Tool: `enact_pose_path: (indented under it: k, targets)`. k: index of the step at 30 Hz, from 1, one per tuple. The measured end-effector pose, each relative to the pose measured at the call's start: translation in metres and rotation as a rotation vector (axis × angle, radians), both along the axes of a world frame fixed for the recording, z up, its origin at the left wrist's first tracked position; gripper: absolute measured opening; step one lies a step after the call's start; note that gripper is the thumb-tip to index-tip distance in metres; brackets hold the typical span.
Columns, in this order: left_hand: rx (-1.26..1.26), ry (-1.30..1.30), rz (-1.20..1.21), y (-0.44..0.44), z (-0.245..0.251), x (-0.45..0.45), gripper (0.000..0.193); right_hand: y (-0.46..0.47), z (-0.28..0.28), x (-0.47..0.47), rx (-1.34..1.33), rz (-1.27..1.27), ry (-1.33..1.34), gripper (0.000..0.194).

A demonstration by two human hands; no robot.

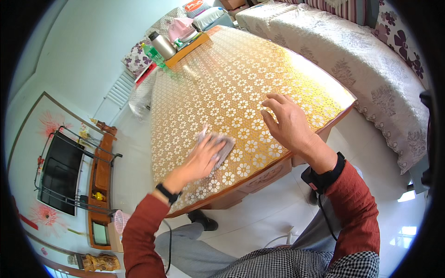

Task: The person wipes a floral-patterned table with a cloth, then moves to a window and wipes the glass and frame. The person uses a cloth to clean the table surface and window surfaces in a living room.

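Note:
My left hand (201,157) presses a greyish cleaning cloth (225,148) flat onto the tabletop, fingers spread over it; hand and cloth are a little blurred. Beneath lies a table covering (236,104) with white flowers on a gold ground, reaching the wooden table's front edge. To the right, my right hand (286,121) hovers over or lightly touches the covering near that edge, which I cannot tell. Its fingers are bent and apart, with nothing in them.
At the table's far end are a green plastic bottle (153,55), a steel flask (162,45) and an orange-brown wooden tray (186,52). A sofa with a pale quilted cover (323,45) runs along the right. A television (62,172) is at the left.

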State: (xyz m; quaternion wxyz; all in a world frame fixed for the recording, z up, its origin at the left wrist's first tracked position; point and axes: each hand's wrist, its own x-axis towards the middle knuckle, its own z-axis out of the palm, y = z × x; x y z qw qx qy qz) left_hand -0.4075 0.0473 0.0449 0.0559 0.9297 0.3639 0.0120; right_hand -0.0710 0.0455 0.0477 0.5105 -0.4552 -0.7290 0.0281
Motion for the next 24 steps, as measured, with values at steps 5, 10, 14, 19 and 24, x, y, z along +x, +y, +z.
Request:
enact_pose_path:
  k: [5, 10, 14, 19, 24]
  targets:
    - [0.071, -0.023, -0.017, 0.106, -0.014, 0.084, 0.05, 0.006, -0.004, -0.017, 0.035, -0.06, -0.05, 0.019]
    - [0.081, 0.017, 0.017, 0.105, -0.014, 0.099, 0.051, 0.005, -0.016, -0.036, -0.059, -0.106, -0.068, 0.019]
    - [0.011, -0.042, -0.124, 0.048, -0.01, 0.024, 0.05, -0.006, -0.033, -0.061, -0.193, -0.105, -0.238, 0.02]
    - [-0.002, -0.025, -0.077, -0.051, 0.005, -0.1, 0.051, -0.023, -0.055, -0.079, -0.155, -0.153, -0.448, 0.022]
    - [-0.054, 0.009, -0.044, -0.13, 0.014, -0.156, 0.055, -0.046, -0.057, -0.091, -0.229, -0.207, -0.479, 0.028]
